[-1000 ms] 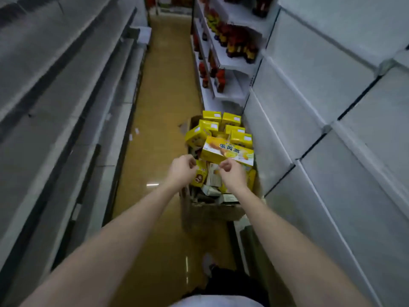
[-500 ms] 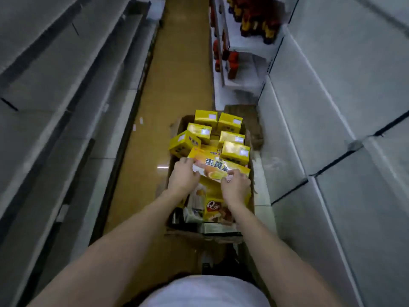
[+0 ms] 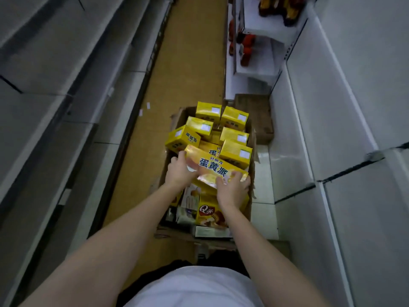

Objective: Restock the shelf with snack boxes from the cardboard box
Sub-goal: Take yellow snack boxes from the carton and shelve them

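- Left hand (image 3: 180, 171): grips the left end of a long yellow snack box (image 3: 215, 168).
- Right hand (image 3: 232, 189): holds the same box's right end.
- Cardboard box (image 3: 252, 196): under both hands, holding more yellow boxes (image 3: 234, 151) beyond the fingers.
- Shelf (image 3: 321, 120): right of the right hand.

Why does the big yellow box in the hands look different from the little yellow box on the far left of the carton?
The big yellow box is long and flat; the little yellow box is short and chunky. Both hands, left hand and right hand, hold the big one; nothing touches the little one. The little one shows a white sticker. Both are yellow with blue writing.
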The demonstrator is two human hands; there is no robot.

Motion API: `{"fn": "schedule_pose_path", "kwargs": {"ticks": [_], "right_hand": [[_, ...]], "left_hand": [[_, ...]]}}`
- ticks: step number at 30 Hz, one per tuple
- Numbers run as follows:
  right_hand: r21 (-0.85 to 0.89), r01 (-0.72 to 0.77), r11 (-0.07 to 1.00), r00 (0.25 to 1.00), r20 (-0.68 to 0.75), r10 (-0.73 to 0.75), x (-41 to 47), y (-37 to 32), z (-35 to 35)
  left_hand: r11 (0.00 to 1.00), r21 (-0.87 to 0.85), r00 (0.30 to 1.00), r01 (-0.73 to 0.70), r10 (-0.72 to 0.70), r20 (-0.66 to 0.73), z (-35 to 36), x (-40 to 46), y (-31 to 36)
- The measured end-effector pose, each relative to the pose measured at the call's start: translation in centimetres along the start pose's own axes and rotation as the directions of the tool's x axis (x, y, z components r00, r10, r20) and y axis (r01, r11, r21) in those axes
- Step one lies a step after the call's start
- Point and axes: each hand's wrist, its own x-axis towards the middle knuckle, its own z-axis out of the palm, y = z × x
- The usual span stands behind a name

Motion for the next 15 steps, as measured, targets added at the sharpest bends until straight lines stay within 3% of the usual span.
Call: {"fn": "schedule_pose_path", "kwargs": {"ticks": [6,15], "right_hand": [[0.056,0.087,0.995,0.996,-0.01,-0.087,-2.7,-1.9,1.7],[0.063,0.323,0.944,0.943,0.062,-0.327,-11.0,-7.7,6.4]], "left_hand": [[0.996,-0.09,0.982,0.01,-0.026,-0.184,-2.3,-1.8,-2.3],[0.95,-0.299,0.895,0.092,-0.211,-0.392,-9.8,-6.6,-11.8]]}}
